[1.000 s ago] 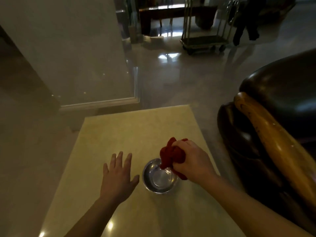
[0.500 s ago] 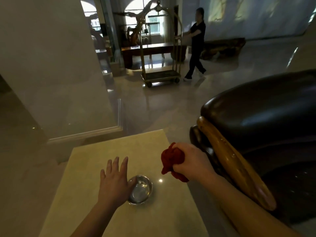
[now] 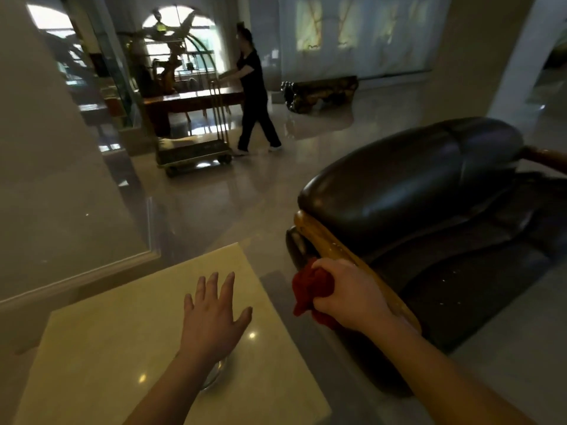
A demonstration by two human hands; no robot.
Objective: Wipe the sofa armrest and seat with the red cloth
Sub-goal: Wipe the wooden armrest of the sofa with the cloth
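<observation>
My right hand (image 3: 346, 294) is closed on a bunched red cloth (image 3: 311, 285), held against the near end of the sofa's wooden armrest (image 3: 334, 248). The armrest runs as a light brown rail along the side of a dark leather sofa (image 3: 408, 185). Its dark seat (image 3: 478, 271) lies to the right of the rail. My left hand (image 3: 211, 314) hovers flat with fingers spread over the pale stone table (image 3: 101, 342), holding nothing.
A steel bowl (image 3: 216, 377) sits on the table, mostly hidden under my left wrist. On the glossy floor beyond, a person in black (image 3: 253, 90) pushes a luggage cart (image 3: 196, 148). A glass-edged wall panel (image 3: 61, 179) stands to the left.
My right hand carried the red cloth from above the bowl rightward off the table to the armrest. The view tilted up. My left hand shifted over the bowl.
</observation>
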